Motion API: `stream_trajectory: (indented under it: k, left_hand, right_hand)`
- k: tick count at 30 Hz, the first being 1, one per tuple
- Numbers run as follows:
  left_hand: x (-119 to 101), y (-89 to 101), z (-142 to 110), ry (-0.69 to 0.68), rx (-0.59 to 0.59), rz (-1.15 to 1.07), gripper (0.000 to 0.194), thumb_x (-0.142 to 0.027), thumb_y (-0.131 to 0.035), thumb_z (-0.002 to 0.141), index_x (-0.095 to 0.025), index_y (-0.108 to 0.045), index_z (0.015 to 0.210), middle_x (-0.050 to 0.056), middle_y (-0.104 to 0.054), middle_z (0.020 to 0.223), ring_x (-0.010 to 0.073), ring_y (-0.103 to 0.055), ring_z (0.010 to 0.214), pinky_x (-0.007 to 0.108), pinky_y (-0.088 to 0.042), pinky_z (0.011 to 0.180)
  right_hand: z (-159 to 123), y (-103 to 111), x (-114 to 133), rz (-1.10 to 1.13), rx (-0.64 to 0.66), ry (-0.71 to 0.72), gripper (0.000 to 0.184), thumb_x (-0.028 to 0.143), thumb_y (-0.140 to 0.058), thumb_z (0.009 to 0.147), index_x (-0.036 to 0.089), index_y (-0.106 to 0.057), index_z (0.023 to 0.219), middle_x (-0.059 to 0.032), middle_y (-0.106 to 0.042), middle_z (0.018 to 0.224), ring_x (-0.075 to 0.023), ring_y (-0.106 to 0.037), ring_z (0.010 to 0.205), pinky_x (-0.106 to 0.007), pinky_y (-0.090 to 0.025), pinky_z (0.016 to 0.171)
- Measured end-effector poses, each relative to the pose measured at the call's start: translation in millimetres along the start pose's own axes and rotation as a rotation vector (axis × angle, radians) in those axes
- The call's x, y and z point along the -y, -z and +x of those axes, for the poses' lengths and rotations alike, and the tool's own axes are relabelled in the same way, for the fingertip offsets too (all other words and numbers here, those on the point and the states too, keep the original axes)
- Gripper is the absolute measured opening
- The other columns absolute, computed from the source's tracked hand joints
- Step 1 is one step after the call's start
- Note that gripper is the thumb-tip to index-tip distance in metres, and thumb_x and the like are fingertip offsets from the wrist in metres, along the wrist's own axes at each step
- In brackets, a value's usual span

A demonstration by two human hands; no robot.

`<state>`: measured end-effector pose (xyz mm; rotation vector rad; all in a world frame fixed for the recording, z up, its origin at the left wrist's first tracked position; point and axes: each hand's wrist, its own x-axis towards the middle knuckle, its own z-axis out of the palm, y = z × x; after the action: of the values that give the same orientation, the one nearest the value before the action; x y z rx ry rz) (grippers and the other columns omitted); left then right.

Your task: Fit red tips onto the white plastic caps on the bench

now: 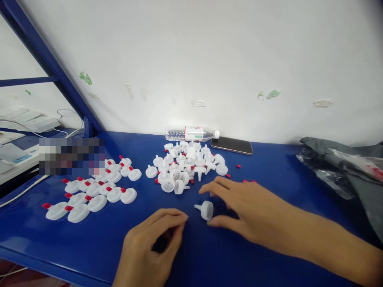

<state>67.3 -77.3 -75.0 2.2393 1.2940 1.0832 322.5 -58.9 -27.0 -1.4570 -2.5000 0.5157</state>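
Observation:
A single white nozzle cap (206, 210) lies on its side on the blue table, its spout pointing left. My right hand (239, 203) is spread around it, thumb near its lower edge and fingers above. To its left is my left hand (155, 239), with thumb and fingertips pinched together; whatever may be between them is hidden. Beyond both hands sits a loose pile of white nozzle caps (182, 163), with small red tips (238, 166) scattered in and beside it. On the left, several nozzle caps with red tips fitted (97, 202) lie in rough rows.
A clear plastic bottle (191, 134) lies along the wall behind the pile, beside a dark phone (231, 145). Grey plastic bags (356, 175) cover the right end of the table. A blue metal frame (56, 75) rises at left, near white cables (26, 191).

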Motion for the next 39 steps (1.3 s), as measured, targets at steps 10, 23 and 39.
stream_trajectory:
  k: [10, 23, 39]
  left_hand:
    - [12.5, 4.0, -1.8, 0.099, -0.005, 0.036, 0.02, -0.032, -0.067, 0.097, -0.035, -0.078, 0.113, -0.006, -0.08, 0.096, 0.009, -0.073, 0.07, 0.013, -0.057, 0.063]
    - [-15.5, 1.8, 2.8, 0.376, -0.013, -0.357, 0.021, -0.041, -0.071, 0.093, -0.029, -0.082, 0.106, -0.003, -0.076, 0.071, 0.0104, -0.062, 0.045, 0.016, -0.053, 0.043]
    - [-44.3, -12.7, 5.2, 0.369, -0.388, -0.445, 0.01, -0.031, -0.075, 0.087, -0.033, -0.083, 0.093, -0.006, -0.074, 0.069, 0.0052, -0.052, 0.039, 0.013, -0.048, 0.039]
  right_hand:
    - [3.2, -19.0, 9.5, 0.023, -0.042, -0.009, 0.067, 0.065, -0.072, 0.09, 0.037, -0.05, 0.146, -0.0022, -0.067, 0.126, -0.0284, -0.072, 0.097, -0.041, -0.052, 0.078]
    - [12.1, -18.4, 24.4, 1.088, -0.055, -0.24, 0.034, 0.032, -0.083, 0.084, 0.026, -0.065, 0.114, 0.0018, -0.076, 0.1, -0.0135, -0.07, 0.077, -0.024, -0.051, 0.067]
    - [8.3, -30.9, 24.4, 1.37, -0.048, -0.235, 0.044, 0.04, -0.086, 0.084, 0.026, -0.071, 0.123, -0.0012, -0.068, 0.102, -0.0127, -0.053, 0.082, -0.018, -0.042, 0.056]
